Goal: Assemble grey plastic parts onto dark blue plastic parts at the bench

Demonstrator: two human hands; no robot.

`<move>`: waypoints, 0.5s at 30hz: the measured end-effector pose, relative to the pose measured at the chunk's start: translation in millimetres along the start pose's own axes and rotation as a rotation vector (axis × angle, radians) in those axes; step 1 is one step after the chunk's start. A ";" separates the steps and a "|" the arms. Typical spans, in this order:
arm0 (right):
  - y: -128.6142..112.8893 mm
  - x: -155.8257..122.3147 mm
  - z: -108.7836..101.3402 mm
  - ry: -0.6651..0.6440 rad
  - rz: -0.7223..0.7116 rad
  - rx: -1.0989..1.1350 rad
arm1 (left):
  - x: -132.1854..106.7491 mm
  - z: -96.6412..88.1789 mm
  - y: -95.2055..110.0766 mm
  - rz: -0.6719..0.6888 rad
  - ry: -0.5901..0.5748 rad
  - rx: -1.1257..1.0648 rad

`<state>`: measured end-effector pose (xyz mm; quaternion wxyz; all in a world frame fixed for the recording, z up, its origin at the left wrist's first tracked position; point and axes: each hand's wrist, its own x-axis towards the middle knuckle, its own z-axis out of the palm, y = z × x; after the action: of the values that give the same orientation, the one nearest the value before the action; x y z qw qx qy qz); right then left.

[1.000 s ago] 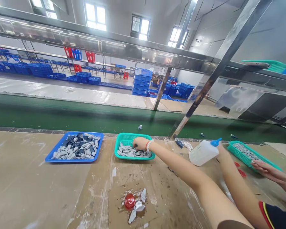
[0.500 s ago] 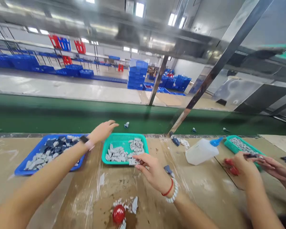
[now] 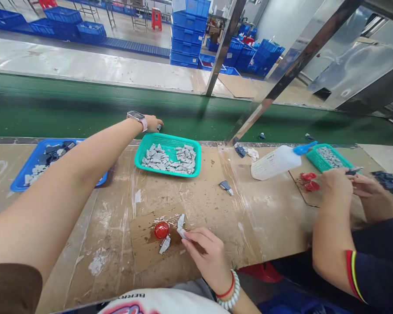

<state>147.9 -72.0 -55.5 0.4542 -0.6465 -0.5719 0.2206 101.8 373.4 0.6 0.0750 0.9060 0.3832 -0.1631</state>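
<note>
Stretched over the green conveyor belt, my left hand (image 3: 153,122) has its fingers closed on a small dark-and-white plastic part (image 3: 159,127). My right hand (image 3: 208,257) is low over the cardboard pad, thumb and fingers pinching a light grey plastic piece (image 3: 182,233). Another grey piece seems to touch or overlap it; I cannot tell where one ends. Just left of these sits a small round red dish (image 3: 161,230), with a loose grey piece (image 3: 164,244) below it. A green basket (image 3: 167,173) of light grey pieces stands beyond, near the belt.
A blue tray (image 3: 18,185) of dark and grey parts lies left, partly behind my forearm. To the right are a joined part (image 3: 226,187), a white bottle (image 3: 275,163) with a blue nozzle, and a metal post (image 3: 249,126). A co-worker's hands (image 3: 339,183) work beside another green basket (image 3: 317,161).
My right hand has moved from the green basket down to the pad with a grey piece. My left hand has closed on the part on the belt. The view has tilted down.
</note>
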 end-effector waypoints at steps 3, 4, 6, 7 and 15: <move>2.1 -0.1 1.8 -0.073 -0.030 -0.070 | -12.0 2.8 -2.6 -0.070 -0.075 0.055; 3.2 -0.2 3.1 -0.084 -0.041 -0.092 | -17.0 4.4 -3.6 -0.076 -0.088 0.069; 5.7 -0.6 6.5 -0.088 -0.058 -0.120 | -26.9 8.3 -6.7 -0.072 -0.091 0.094; 6.9 -0.7 8.4 -0.090 -0.064 -0.122 | -31.1 10.2 -8.7 -0.065 -0.080 0.105; 3.1 1.8 17.2 -0.145 -0.135 -0.262 | -21.4 15.6 -30.8 0.029 0.003 0.118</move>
<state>136.1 -64.4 -66.1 0.3373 -0.6427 -0.6693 0.1591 62.0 376.4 -6.7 0.0234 0.9146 0.3600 -0.1828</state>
